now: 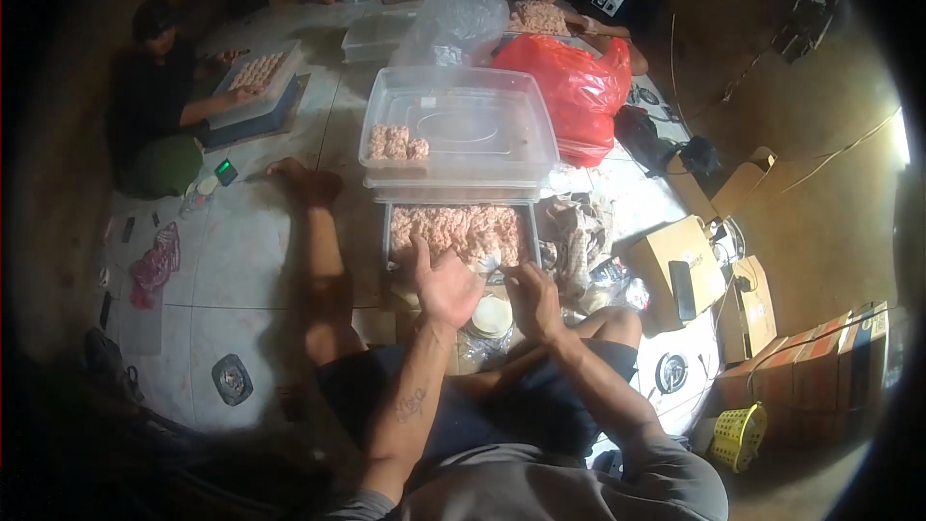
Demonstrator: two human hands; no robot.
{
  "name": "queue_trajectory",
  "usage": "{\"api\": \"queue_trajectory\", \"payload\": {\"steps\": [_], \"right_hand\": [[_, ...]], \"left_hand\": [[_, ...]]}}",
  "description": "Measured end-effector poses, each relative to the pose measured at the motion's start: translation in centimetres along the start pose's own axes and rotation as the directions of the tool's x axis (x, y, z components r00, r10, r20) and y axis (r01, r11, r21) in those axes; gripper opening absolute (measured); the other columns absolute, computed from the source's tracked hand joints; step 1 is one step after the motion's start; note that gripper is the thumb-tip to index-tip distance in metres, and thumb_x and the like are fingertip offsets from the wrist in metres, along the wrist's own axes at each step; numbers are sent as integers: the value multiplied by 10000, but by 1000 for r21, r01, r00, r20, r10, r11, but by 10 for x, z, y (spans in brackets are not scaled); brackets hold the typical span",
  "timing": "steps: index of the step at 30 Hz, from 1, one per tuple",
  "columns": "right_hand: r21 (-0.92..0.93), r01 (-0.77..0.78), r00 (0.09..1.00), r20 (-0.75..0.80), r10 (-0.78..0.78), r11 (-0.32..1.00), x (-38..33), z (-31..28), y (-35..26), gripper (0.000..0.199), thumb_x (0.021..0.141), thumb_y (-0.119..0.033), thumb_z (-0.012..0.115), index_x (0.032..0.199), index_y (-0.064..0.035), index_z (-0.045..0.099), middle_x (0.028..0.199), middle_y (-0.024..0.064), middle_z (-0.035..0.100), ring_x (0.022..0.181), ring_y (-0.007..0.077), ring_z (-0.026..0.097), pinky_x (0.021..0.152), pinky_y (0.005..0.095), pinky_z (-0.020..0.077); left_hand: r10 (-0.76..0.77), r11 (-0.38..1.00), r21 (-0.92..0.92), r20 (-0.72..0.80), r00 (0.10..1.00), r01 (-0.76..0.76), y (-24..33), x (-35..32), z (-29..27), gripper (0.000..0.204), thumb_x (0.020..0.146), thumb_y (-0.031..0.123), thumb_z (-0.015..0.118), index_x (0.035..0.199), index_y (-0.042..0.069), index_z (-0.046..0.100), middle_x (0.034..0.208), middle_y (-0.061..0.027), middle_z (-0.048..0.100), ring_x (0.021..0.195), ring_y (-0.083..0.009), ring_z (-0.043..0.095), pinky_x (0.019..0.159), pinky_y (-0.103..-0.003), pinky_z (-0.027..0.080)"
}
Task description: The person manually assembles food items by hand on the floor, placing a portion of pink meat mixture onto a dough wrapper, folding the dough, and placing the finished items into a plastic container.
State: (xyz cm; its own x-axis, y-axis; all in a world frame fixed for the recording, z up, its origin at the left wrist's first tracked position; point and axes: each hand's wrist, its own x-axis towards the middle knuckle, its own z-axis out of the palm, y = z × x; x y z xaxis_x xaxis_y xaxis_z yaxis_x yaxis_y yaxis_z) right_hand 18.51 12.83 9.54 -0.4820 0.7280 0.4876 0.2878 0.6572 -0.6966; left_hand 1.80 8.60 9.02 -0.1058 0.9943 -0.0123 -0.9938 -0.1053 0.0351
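Note:
A dark-rimmed tray (388,236) in front of me holds a layer of pale pink, lumpy mixture (453,224). My left hand (449,289) is over the tray's near edge, palm turned up, thumb apart from the fingers. Close beside it, my right hand (532,297) has its fingers curled in a pinch at the near right corner; what they grip is hidden. A small whitish piece (490,260) shows between the hands, too blurred to name. Just below them stands a pale round stack of discs (492,315) on clear plastic wrap.
Beyond the tray, stacked clear plastic boxes (526,101) hold a few shaped lumps (397,143). A red plastic bag (569,87) stands right of them, with cloth (579,241) and cardboard boxes (675,270) nearer. Two people work at trays (260,87) farther off.

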Motion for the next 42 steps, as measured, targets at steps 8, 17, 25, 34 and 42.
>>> {"api": "queue_trajectory", "payload": {"steps": [8,17,25,34,42], "right_hand": [[33,99,980,173,-104,995,-7,-16,-15,239,873,60,578,1088,12,669,984,233,614,885,437,624,734,469,508],[40,-147,983,117,142,988,-2,-43,-45,94,892,35,604,985,22,604,887,237,619,839,437,621,712,474,499],[-8,-133,983,124,133,991,-12,-8,-30,60,941,-29,588,990,1,570,909,243,603,809,500,609,661,539,473],[-42,-119,981,150,124,992,-10,2,-16,38,933,-7,581,967,-7,564,878,236,600,799,476,614,643,514,470],[-57,-126,992,-4,126,990,-9,10,-14,47,939,-20,599,975,3,578,872,240,618,798,474,617,657,504,477]], "left_hand": [[106,990,98,-70,992,-99,-1,-8,-9,943,983,705,375,1451,-113,391,1471,-291,469,1387,-401,445,1211,-518,309],[219,974,73,-57,974,-215,11,-15,-30,812,1014,626,380,1381,-93,466,1455,-262,494,1416,-408,397,1217,-534,273],[232,949,243,-111,966,-199,-3,-15,-15,683,1031,472,522,1443,-64,420,1505,-251,451,1440,-382,396,1210,-483,306],[256,842,487,23,966,-235,-10,-27,-33,540,997,140,595,1485,-15,423,1497,-186,489,1399,-323,465,1171,-436,375],[208,883,452,-136,969,-127,-3,-30,-57,478,973,123,598,1436,40,512,1321,-76,617,1212,-211,596,1058,-410,488]]}}
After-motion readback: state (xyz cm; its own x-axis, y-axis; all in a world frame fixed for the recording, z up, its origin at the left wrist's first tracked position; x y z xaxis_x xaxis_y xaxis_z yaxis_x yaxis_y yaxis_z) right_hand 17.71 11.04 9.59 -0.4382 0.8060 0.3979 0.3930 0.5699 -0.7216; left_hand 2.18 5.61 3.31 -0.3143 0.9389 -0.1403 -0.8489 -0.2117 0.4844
